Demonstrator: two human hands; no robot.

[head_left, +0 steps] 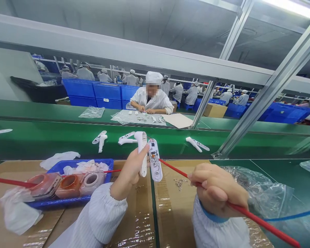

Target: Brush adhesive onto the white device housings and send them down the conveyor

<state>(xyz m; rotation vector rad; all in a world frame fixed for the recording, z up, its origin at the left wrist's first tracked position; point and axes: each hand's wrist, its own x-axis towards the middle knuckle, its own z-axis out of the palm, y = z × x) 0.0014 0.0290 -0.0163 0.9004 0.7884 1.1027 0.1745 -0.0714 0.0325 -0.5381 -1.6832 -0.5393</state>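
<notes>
White plastic shell (141, 139), one, held above the cardboard at front centre, upright with a slight tilt. Joined to it by thin wires at the top: circuit-board half (155, 169), one, long and round-ended, component side showing, just to the right of the shell.

Left hand (130, 168): grip closed around the shell, thumb towards the circuit-board half. Right hand (217, 186): grip closed on a slender red rod (172, 167), slanting down to the right, far tip against the circuit-board half near an orange spot.

Below, on the table (286, 174): brown cardboard (170, 220), with small metallic parts (180, 184) in a loose scatter. To the right, clear plastic bag (258, 193), partly behind the right hand. To the left, blue tray (51, 205) with three squat jars (70, 184), two orange-toned and one pale, plus crumpled white cloths (86, 166).

Beyond: green conveyor belt (167, 146) bearing further white shell pairs (101, 141). Opposite, person (153, 98) in white cap and coat, hands over small white parts (158, 119); behind, stacked blue bins (107, 93)
</notes>
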